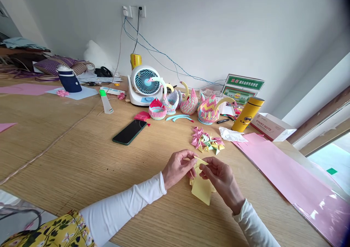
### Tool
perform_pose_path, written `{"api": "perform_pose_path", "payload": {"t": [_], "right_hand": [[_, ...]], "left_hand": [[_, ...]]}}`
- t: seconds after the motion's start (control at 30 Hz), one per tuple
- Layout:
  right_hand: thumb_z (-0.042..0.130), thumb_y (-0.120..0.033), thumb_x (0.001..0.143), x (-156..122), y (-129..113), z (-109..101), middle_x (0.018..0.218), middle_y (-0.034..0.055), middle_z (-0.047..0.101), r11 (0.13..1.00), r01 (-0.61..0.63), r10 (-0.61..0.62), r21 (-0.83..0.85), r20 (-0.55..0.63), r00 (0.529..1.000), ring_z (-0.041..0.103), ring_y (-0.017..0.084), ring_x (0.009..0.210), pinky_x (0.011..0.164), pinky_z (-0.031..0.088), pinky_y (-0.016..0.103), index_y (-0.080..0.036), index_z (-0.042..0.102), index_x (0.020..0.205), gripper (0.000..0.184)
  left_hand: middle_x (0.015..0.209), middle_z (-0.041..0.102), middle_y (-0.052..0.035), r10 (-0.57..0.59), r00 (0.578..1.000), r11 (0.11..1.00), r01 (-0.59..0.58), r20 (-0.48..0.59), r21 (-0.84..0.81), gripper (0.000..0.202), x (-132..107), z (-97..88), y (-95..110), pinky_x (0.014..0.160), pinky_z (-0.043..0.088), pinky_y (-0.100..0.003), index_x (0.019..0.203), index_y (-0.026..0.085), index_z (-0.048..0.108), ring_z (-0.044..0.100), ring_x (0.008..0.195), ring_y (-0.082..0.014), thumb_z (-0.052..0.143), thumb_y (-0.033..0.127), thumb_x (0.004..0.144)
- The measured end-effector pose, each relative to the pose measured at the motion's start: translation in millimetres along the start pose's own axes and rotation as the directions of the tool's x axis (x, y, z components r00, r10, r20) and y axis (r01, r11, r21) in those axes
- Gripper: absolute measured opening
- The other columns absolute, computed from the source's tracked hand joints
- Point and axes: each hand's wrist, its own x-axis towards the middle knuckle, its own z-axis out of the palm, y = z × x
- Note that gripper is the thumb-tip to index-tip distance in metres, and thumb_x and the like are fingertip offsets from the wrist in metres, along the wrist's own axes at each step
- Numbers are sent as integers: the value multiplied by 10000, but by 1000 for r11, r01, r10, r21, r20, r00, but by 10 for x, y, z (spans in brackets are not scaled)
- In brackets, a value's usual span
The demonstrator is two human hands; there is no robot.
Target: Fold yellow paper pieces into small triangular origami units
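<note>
Between my two hands is a small piece of yellow paper [200,162], pinched at its left by my left hand [179,168] and at its right by my right hand [222,179]. The fingers of both hands are closed on it, and they cover part of its shape. Just below lies a stack of yellow paper slips [202,190] on the table. Beyond my hands sits a loose pile of folded paper pieces [207,141] in pink, yellow and pale green.
Folded-paper swans [188,103] stand behind the pile, beside a white fan [146,84]. A phone [130,132] lies to the left. A yellow flask [248,114], a sticky note box [272,126] and long pink sheets [284,170] are on the right. A cord [54,141] crosses the table.
</note>
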Motion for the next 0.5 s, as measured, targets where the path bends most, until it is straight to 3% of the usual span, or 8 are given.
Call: {"api": "perform_pose_path", "payload": {"t": [0.27,0.5], "right_hand": [[649,-465,778,3,-4,-47,659,49,668,995,63,-67,-74,-52,996,660,194,619,585,550,309,-173,611,906,321],[601,-391,833,-4,-37,-89,760,55,635,959,225,-227,-170,7,974,655,179,637,567,574,299,-190,649,862,208]], "left_hand": [[691,642,-44,-111,994,992,112,24,-51,356,-16,16,62,521,530,-247,801,101,586,660,569,-159,633,453,767],[869,699,-133,-200,972,973,212,121,-96,429,7,-40,53,584,536,-264,925,69,656,698,734,-222,716,430,701]]}}
